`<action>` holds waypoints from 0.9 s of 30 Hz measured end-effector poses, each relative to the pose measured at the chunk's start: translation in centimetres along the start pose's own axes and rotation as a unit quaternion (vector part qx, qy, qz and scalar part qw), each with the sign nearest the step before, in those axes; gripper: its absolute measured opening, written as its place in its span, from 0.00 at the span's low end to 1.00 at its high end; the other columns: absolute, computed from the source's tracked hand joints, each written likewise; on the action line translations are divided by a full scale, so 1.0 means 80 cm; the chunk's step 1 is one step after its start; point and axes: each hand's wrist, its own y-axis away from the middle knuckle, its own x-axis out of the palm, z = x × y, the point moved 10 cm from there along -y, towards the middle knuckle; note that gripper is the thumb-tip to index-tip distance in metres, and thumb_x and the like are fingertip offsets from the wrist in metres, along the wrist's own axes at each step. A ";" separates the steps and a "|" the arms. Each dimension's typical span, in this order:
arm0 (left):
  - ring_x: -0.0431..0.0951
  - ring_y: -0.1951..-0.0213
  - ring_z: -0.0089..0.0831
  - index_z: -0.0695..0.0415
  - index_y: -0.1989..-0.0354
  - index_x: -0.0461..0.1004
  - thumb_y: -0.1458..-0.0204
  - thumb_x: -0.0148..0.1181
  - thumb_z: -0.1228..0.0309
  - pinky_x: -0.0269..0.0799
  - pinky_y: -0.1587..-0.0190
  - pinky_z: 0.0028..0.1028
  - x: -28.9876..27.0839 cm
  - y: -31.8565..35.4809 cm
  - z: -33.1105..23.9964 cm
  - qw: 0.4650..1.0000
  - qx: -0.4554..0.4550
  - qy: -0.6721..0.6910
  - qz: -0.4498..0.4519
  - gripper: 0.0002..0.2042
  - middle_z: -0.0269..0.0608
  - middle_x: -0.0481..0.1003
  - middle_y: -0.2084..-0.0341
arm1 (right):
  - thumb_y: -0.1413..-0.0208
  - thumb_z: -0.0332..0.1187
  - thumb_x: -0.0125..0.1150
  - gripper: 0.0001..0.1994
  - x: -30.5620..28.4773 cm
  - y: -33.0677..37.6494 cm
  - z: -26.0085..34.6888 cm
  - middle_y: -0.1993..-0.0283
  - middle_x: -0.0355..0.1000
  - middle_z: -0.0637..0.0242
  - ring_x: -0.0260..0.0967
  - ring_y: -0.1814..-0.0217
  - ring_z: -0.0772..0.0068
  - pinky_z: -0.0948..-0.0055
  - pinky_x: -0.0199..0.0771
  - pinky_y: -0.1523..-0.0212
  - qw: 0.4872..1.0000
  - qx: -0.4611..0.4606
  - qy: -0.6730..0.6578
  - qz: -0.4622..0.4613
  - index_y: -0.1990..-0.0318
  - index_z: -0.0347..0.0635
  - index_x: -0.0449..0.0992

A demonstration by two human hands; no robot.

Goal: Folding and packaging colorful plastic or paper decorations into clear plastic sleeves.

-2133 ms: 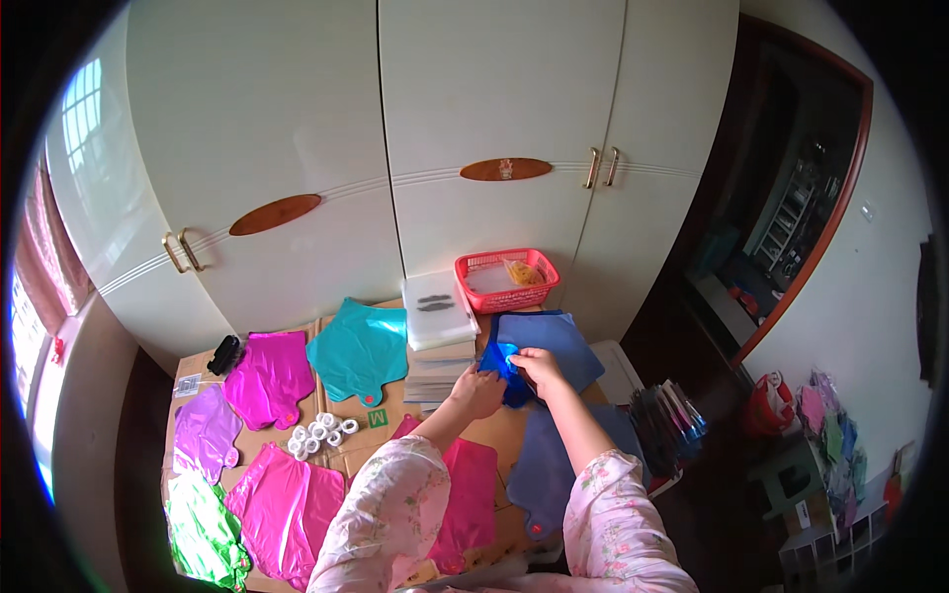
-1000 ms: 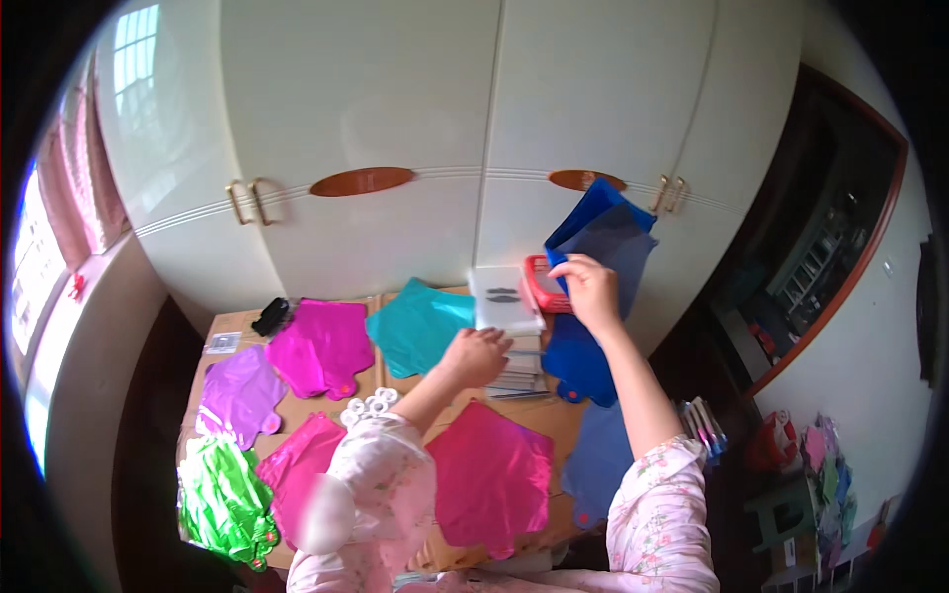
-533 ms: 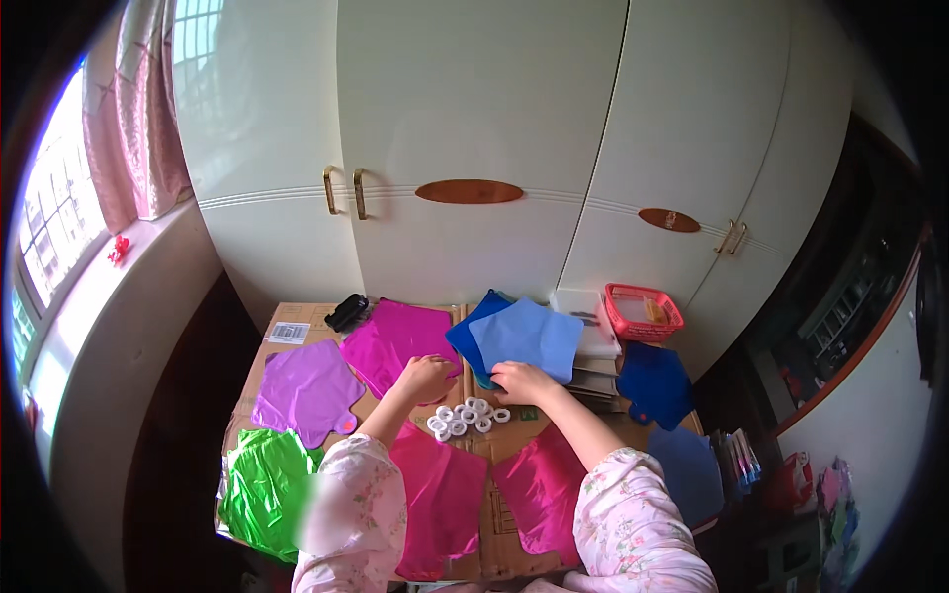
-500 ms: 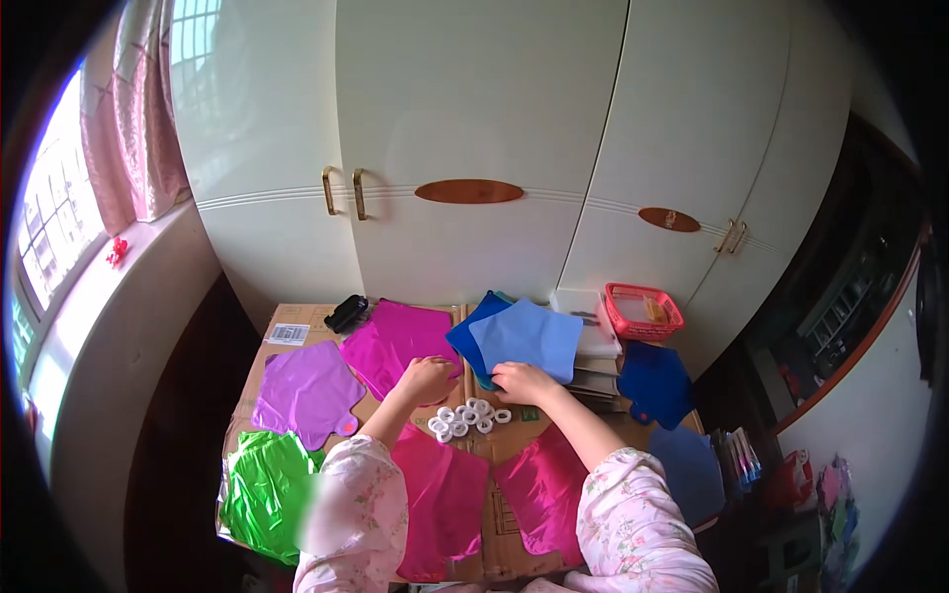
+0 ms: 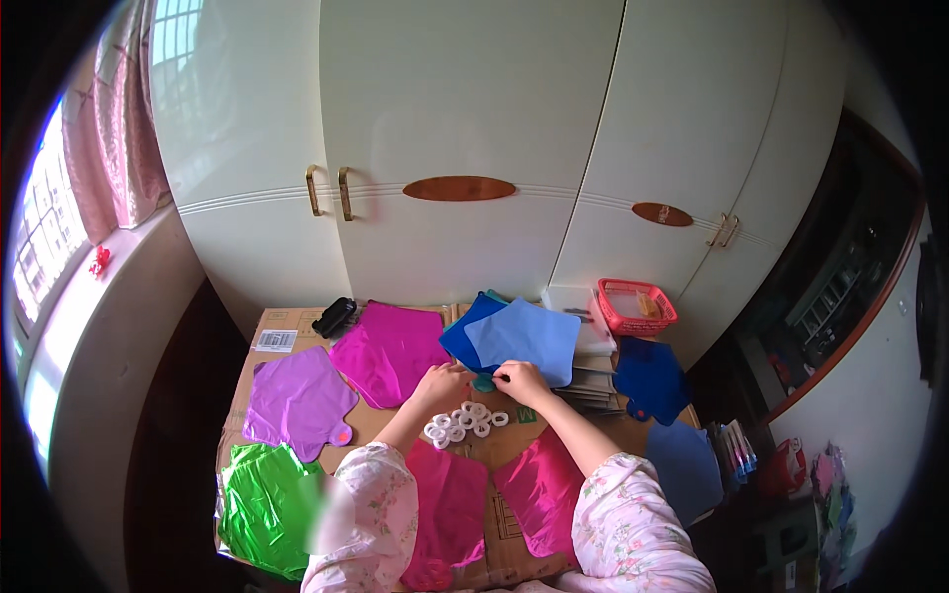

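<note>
My left hand [image 5: 442, 385] is closed, its fingertips beside the left side of a teal foil balloon's tab [image 5: 483, 382]; what it holds, if anything, is hidden. At the other side, my right hand [image 5: 521, 381] pinches that tab's edge. Most of the teal balloon lies under a dark blue foil balloon [image 5: 465, 336] and a light blue foil balloon [image 5: 529, 338]. Just below my hands is a small heap of white rings [image 5: 463, 421]. Left of my left hand lies a flat magenta foil balloon [image 5: 388, 351].
Flat purple [image 5: 297, 400], green [image 5: 267, 504] and pink foil balloons [image 5: 445, 504] lie on the cardboard [image 5: 287, 321]. A black case [image 5: 335, 316] sits at the back left. Stacked boxes [image 5: 591, 381] and a red basket [image 5: 636, 308] stand right, before the white cabinet [image 5: 455, 89].
My left hand has moved right, toward my right hand. The teal tab now shows between them, where it was mostly hidden before. The whole view has shifted slightly.
</note>
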 end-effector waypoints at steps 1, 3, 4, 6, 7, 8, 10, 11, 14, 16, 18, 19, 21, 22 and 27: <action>0.73 0.52 0.40 0.53 0.57 0.77 0.52 0.56 0.66 0.68 0.51 0.39 0.004 -0.002 -0.001 1.000 -0.005 -0.004 0.012 0.13 0.40 0.75 0.56 | 0.56 0.33 0.65 0.07 0.000 0.000 -0.008 0.68 0.75 0.61 0.74 0.67 0.57 0.66 0.73 0.66 0.999 0.028 -0.014 0.004 0.71 0.41 0.79; 0.72 0.50 0.38 0.51 0.55 0.76 0.51 0.54 0.65 0.68 0.51 0.38 0.010 -0.007 -0.002 0.999 -0.016 -0.012 0.037 0.14 0.38 0.73 0.51 | 0.56 0.34 0.66 0.07 0.000 -0.003 -0.020 0.70 0.76 0.62 0.74 0.69 0.63 0.69 0.72 0.69 0.999 0.041 -0.034 0.007 0.71 0.41 0.79; 0.71 0.48 0.38 0.52 0.55 0.76 0.50 0.54 0.65 0.67 0.50 0.38 0.012 -0.010 -0.004 0.999 -0.024 -0.010 0.042 0.14 0.40 0.72 0.50 | 0.56 0.34 0.67 0.07 0.000 -0.005 -0.025 0.70 0.76 0.63 0.74 0.70 0.66 0.71 0.71 0.70 0.998 0.048 -0.045 0.008 0.72 0.41 0.79; 0.68 0.44 0.39 0.53 0.54 0.75 0.50 0.54 0.65 0.65 0.47 0.38 0.012 -0.013 -0.005 0.997 -0.044 -0.008 0.055 0.15 0.42 0.71 0.48 | 0.55 0.34 0.67 0.08 0.005 -0.003 -0.044 0.73 0.75 0.65 0.72 0.73 0.74 0.74 0.69 0.72 0.982 0.158 -0.092 0.053 0.73 0.41 0.79; 0.68 0.43 0.39 0.53 0.53 0.74 0.49 0.53 0.65 0.65 0.46 0.39 0.017 -0.011 -0.003 0.997 -0.029 -0.040 0.059 0.15 0.43 0.71 0.48 | 0.54 0.35 0.68 0.08 0.009 0.000 -0.049 0.74 0.75 0.66 0.71 0.74 0.78 0.75 0.68 0.73 0.968 0.211 -0.116 0.076 0.73 0.40 0.78; 0.67 0.42 0.39 0.53 0.53 0.73 0.48 0.52 0.64 0.64 0.46 0.39 0.027 -0.009 0.005 0.995 -0.014 -0.072 0.063 0.15 0.43 0.70 0.47 | 0.54 0.34 0.68 0.08 0.013 -0.003 -0.050 0.74 0.74 0.67 0.70 0.74 0.79 0.76 0.67 0.73 0.963 0.221 -0.135 0.071 0.73 0.40 0.78; 0.66 0.41 0.40 0.53 0.52 0.72 0.46 0.50 0.63 0.63 0.44 0.41 0.041 -0.013 0.004 0.992 0.004 -0.098 0.083 0.15 0.44 0.70 0.47 | 0.54 0.33 0.67 0.08 0.012 -0.002 -0.065 0.75 0.73 0.69 0.67 0.75 0.83 0.77 0.66 0.74 0.953 0.248 -0.163 0.054 0.73 0.39 0.77; 0.65 0.40 0.39 0.53 0.51 0.71 0.45 0.49 0.63 0.62 0.44 0.41 0.047 -0.016 0.002 0.990 0.004 -0.096 0.099 0.15 0.44 0.69 0.46 | 0.54 0.31 0.67 0.08 0.015 -0.008 -0.088 0.74 0.74 0.69 0.67 0.74 0.82 0.77 0.67 0.73 0.947 0.237 -0.218 0.018 0.72 0.37 0.76; 0.64 0.40 0.39 0.53 0.50 0.68 0.43 0.47 0.63 0.61 0.43 0.42 0.048 -0.014 0.001 0.983 -0.013 -0.124 0.135 0.15 0.45 0.68 0.45 | 0.54 0.27 0.65 0.09 -0.006 -0.023 -0.121 0.70 0.74 0.66 0.69 0.68 0.77 0.75 0.70 0.66 0.898 0.274 -0.335 -0.077 0.65 0.34 0.74; 0.65 0.40 0.39 0.53 0.50 0.67 0.43 0.46 0.62 0.61 0.43 0.43 0.050 -0.017 -0.006 0.977 -0.009 -0.150 0.152 0.15 0.46 0.67 0.44 | 0.55 0.26 0.65 0.06 -0.035 -0.029 -0.168 0.72 0.73 0.68 0.68 0.72 0.77 0.73 0.70 0.68 0.852 0.293 -0.416 -0.121 0.69 0.37 0.75; 0.65 0.40 0.38 0.53 0.50 0.67 0.43 0.46 0.62 0.60 0.42 0.43 0.064 -0.021 -0.006 0.970 0.000 -0.173 0.173 0.14 0.46 0.67 0.44 | 0.55 0.26 0.64 0.03 -0.103 -0.029 -0.198 0.76 0.71 0.71 0.67 0.74 0.79 0.75 0.68 0.70 0.842 0.279 -0.406 -0.222 0.74 0.41 0.76; 0.64 0.40 0.38 0.52 0.51 0.67 0.42 0.46 0.62 0.60 0.42 0.44 0.064 -0.023 -0.008 0.969 -0.004 -0.174 0.177 0.14 0.45 0.67 0.43 | 0.56 0.25 0.66 0.05 -0.138 -0.030 -0.218 0.72 0.73 0.69 0.67 0.72 0.78 0.74 0.68 0.69 0.851 0.297 -0.360 -0.240 0.70 0.39 0.76; 0.64 0.39 0.37 0.52 0.51 0.67 0.42 0.46 0.61 0.59 0.42 0.44 0.056 -0.020 -0.007 0.966 -0.018 -0.176 0.189 0.14 0.44 0.66 0.43 | 0.58 0.24 0.68 0.18 -0.220 -0.024 -0.217 0.64 0.68 0.66 0.65 0.63 0.72 0.72 0.67 0.62 0.834 0.268 -0.305 -0.374 0.59 0.40 0.67; 0.63 0.39 0.37 0.52 0.51 0.67 0.42 0.46 0.61 0.59 0.41 0.45 0.058 -0.022 -0.009 0.966 -0.016 -0.172 0.190 0.14 0.44 0.66 0.42 | 0.57 0.25 0.67 0.20 -0.260 -0.021 -0.219 0.64 0.65 0.67 0.63 0.63 0.72 0.71 0.66 0.60 0.823 0.213 -0.311 -0.426 0.58 0.43 0.63; 0.63 0.38 0.35 0.50 0.49 0.67 0.42 0.46 0.61 0.57 0.40 0.46 0.050 -0.013 -0.002 0.962 -0.039 -0.177 0.207 0.15 0.40 0.65 0.41 | 0.49 0.21 0.56 0.06 -0.373 -0.048 -0.036 0.71 0.67 0.65 0.67 0.69 0.69 0.74 0.66 0.67 0.898 -0.009 -0.103 -0.428 0.64 0.40 0.67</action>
